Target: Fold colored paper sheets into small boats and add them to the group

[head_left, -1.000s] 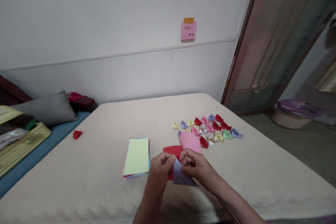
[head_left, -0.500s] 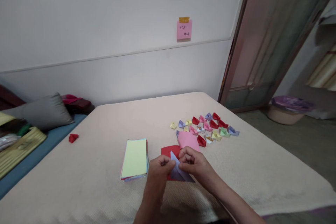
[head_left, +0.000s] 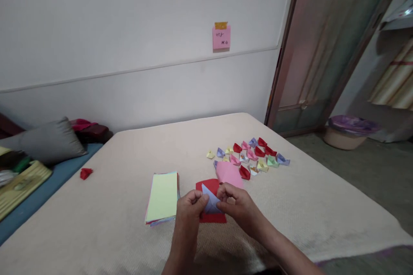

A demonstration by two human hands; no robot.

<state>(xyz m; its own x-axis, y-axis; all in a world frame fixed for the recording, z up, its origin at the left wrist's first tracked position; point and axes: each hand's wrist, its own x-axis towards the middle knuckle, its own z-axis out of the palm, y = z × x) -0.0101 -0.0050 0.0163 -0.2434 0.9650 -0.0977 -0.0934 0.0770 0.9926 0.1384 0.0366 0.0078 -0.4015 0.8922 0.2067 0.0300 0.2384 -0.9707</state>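
Note:
My left hand point(head_left: 189, 211) and my right hand point(head_left: 238, 207) meet over the bed, both pinching a small lilac paper piece point(head_left: 209, 201) that is partly folded to a point. Beneath it lies a red paper sheet point(head_left: 211, 218), with a pink paper sheet point(head_left: 228, 173) just behind. A stack of coloured paper point(head_left: 161, 196), pale green on top, lies left of my left hand. Several small folded paper boats point(head_left: 250, 156) in red, pink, lilac, yellow and green are grouped farther back on the right.
The cream bed cover point(head_left: 129, 206) spreads under everything. One red folded piece point(head_left: 85, 173) lies near its left edge. A grey pillow point(head_left: 51, 141) and bundled things sit at far left. A pink note point(head_left: 221, 37) hangs on the wall. A door and a basin point(head_left: 350, 130) stand at right.
The lilac paper has been folded smaller between my fingers, its lower flap tucked in, so more of the red sheet shows. The view has shifted slightly right.

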